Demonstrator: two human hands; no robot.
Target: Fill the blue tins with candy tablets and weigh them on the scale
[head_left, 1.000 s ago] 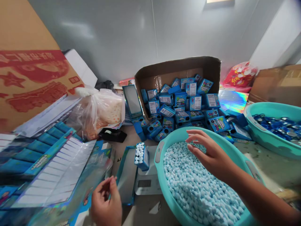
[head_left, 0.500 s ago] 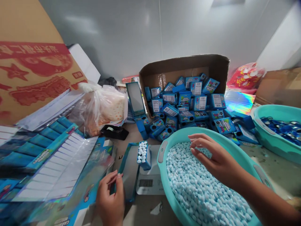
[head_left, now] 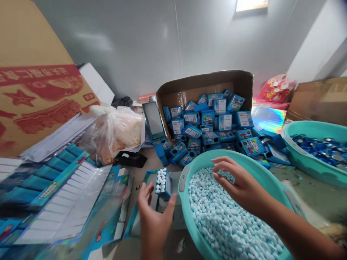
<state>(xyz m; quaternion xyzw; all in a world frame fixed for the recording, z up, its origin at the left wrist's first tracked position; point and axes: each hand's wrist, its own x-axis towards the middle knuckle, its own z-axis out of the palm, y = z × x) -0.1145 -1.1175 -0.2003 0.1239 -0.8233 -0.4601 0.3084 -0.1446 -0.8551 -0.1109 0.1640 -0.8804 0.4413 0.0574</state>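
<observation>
My left hand (head_left: 155, 213) is open, its thumb and fingers spread on either side of a small blue box (head_left: 166, 186) full of white candies. I cannot tell whether the fingertips touch the box. It stands upright on a white digital scale (head_left: 177, 213), mostly hidden by my hand. Over a turquoise basin (head_left: 187, 180) hangs my right hand (head_left: 233, 177), its fingers loosely bent and apart, with nothing visible in them. Pale blue candies (head_left: 225, 216) fill much of the basin.
Behind the basin, a tipped cardboard box (head_left: 203, 79) spills many blue boxes (head_left: 208, 119). Another turquoise basin (head_left: 292, 144) with blue lids is at right. A tape dispenser (head_left: 132, 159), a tied plastic bag (head_left: 119, 126) and flat printed cartons (head_left: 59, 202) lie left.
My left hand has moved right and up to the candy-filled box, and its fingers have spread from a near pinch. My right hand stays over the basin. The view has shifted slightly.
</observation>
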